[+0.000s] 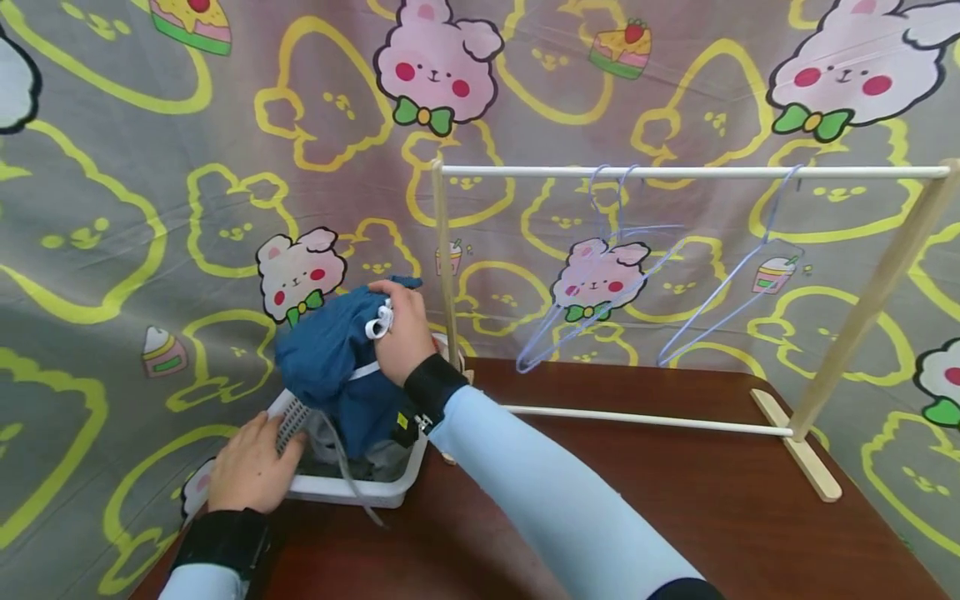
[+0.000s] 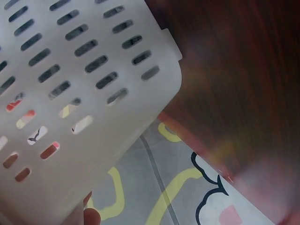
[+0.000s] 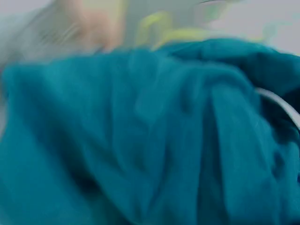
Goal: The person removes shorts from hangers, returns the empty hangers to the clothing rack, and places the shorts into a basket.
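My right hand grips a bunched blue garment by its upper part, lifting it over a white plastic basket. A white knotted cord stands out beside the fingers. Blue folds fill most of the right wrist view, blurred. At the basket's left side, my left hand holds the rim, thumb towards the inside. The left wrist view shows the slotted basket wall and a fingertip below its edge. Grey clothing lies in the basket, and a grey cord hangs over the front rim.
To the right stands a rack with a white top rail, wooden posts and a lower bar. Several thin lilac hangers hang from it. Brown tabletop lies beneath; a patterned cloth hangs behind.
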The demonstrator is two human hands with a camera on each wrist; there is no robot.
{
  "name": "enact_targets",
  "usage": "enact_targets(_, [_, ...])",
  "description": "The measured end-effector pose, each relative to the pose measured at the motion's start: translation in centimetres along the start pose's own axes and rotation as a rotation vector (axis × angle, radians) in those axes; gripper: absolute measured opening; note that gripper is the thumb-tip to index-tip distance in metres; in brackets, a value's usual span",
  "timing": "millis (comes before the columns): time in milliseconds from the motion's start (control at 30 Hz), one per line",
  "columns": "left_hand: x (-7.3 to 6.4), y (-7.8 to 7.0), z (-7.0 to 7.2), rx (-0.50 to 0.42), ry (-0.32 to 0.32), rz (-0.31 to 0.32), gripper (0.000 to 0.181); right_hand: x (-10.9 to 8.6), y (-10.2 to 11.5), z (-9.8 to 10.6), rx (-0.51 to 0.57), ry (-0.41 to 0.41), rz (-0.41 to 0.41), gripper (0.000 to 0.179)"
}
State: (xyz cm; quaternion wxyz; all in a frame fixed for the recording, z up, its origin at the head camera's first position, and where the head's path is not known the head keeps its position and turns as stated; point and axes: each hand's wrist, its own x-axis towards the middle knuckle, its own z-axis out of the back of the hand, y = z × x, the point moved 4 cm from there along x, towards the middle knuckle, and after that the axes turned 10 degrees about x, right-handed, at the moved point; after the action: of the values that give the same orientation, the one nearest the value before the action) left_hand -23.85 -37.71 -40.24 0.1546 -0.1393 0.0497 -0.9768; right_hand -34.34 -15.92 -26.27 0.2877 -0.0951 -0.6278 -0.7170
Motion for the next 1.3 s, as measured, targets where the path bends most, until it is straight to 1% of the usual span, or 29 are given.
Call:
enact_targets(100, [-0.1,-0.1,-0.1,0.000,-0.007,-0.007,0.069,-0.4,-1.4,-0.4,-0.152,0.066,-0.035,0.062])
enact_targets(167, [-0.1,0.0,0.0,-0.005,-0.009,-0.006,0.069,-0.8,-2.4,-0.6,-0.235,0.113,-0.066,0.066])
enact_targets(333, [-0.1,-0.1,0.2,-0.016,-0.025,0.006,0.067,-1.4,-4.2,-1.2,-0.411,0.251,-0.119,0.057])
enact_targets(467, [-0.1,-0.1,0.2,-0.012,-0.032,0.002,0.070,-2.0,-5.8,-1.7,-0.594,0.350,-0.157,0.049])
enact_targets(500, [-0.1,0.0,0.2,-0.013,-0.029,0.002,0.072,-2.2,-6.1,-1.8,-0.638,0.372,-0.156,0.047])
enact_targets(567, [-0.2,0.1,0.2,-0.015,-0.026,0.001,0.074,-2.6,-7.1,-1.9,-0.699,0.414,-0.160,0.044])
enact_targets(633, [-0.3,0.2,0.1,-0.017,-0.029,0.003,0.072,-3.0,-7.9,-1.8,-0.730,0.448,-0.153,0.042])
enact_targets(767, [-0.4,0.2,0.1,-0.013,-0.046,0.007,0.067,-3.5,-8.5,-1.4,-0.721,0.467,-0.139,0.043])
enact_targets(900, [-0.4,0.1,0.2,-0.007,-0.043,0.012,0.067,-3.3,-8.5,-0.8,-0.674,0.440,-0.130,0.048])
enact_targets(1033, [-0.2,0.0,0.3,-0.002,-0.040,0.015,0.067,-3.0,-8.5,-0.1,-0.608,0.412,-0.130,0.060])
enact_targets(1133, [-0.2,0.0,0.5,-0.001,-0.037,0.014,0.066,-3.2,-8.4,0.7,-0.557,0.395,-0.106,0.067])
enact_targets(1300, [-0.3,0.0,0.4,-0.013,-0.010,0.014,0.066,-4.0,-8.1,1.9,-0.482,0.385,-0.044,0.071])
